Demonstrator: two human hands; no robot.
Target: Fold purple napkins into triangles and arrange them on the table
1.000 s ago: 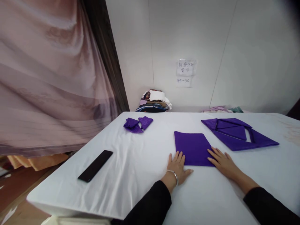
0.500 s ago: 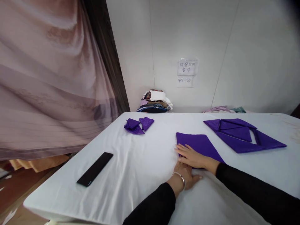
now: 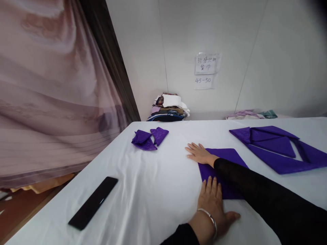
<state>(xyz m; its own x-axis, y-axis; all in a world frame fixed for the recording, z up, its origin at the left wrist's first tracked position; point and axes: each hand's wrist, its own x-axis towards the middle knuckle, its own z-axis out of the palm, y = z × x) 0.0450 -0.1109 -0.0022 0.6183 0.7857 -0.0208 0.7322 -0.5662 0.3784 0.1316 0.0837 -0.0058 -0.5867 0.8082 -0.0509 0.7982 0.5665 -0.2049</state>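
Observation:
A purple napkin lies folded into a flat rectangle on the white-covered table, partly covered by my right forearm. My right hand, fingers spread, is laid flat at the napkin's far left corner and reaches over onto the white cloth. At the near left edge, my left hand with a silver bracelet rests palm down, its fingertips on the napkin and its thumb out to the right. Neither hand grips anything.
Purple folded pieces sit at the far left of the table, and a larger purple folded shape at the right. A black phone lies at the left. Behind are a clothes pile, a curtain and paper signs on the wall.
My right hand has slid away from me to the far left corner, parting from my left hand, which now lies nearer to me. The view has shifted closer to the table.

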